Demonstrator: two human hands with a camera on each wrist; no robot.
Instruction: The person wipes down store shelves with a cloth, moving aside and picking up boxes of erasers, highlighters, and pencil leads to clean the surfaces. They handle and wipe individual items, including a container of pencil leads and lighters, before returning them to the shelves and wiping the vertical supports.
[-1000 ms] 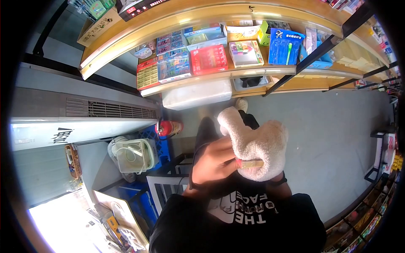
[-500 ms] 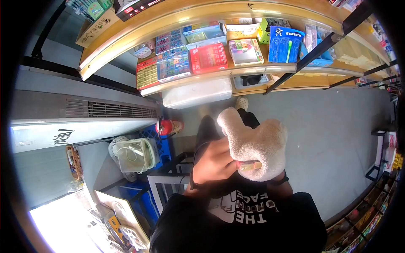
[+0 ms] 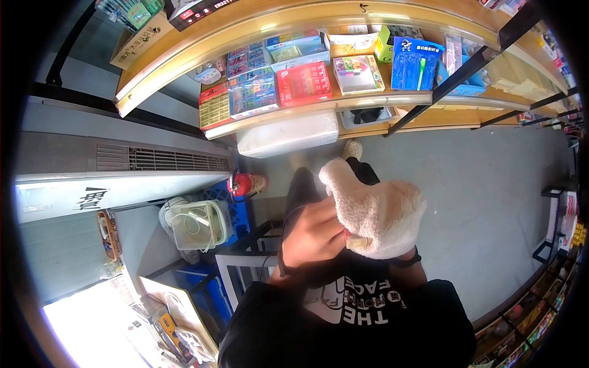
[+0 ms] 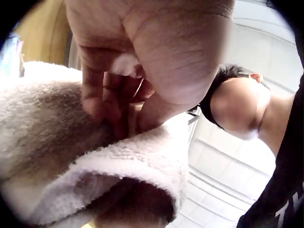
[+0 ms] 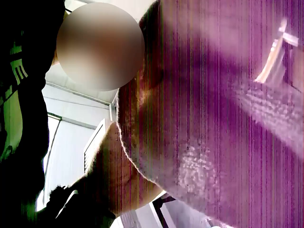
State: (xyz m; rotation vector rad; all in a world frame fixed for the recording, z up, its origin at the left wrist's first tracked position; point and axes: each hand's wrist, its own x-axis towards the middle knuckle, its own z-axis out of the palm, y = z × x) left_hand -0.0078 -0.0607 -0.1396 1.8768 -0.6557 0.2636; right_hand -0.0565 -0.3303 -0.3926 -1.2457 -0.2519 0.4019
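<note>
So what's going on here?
Someone standing beside stocked shelves is handling a pale towel in front of their chest. The left hand pinches a small red-and-tan item up against the towel; can't tell what the item is. The right wrist leads up to the towel, which hides what that hand is doing. Both hands are at the towel right now.

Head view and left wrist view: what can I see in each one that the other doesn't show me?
Only the head view shows the red fire extinguisher, the grey floor and the blue bag on the shelf.

Only the left wrist view shows the pale panelled ceiling overhead.

Both show the left hand, its fingers bent, and the pale fluffy towel it touches.
</note>
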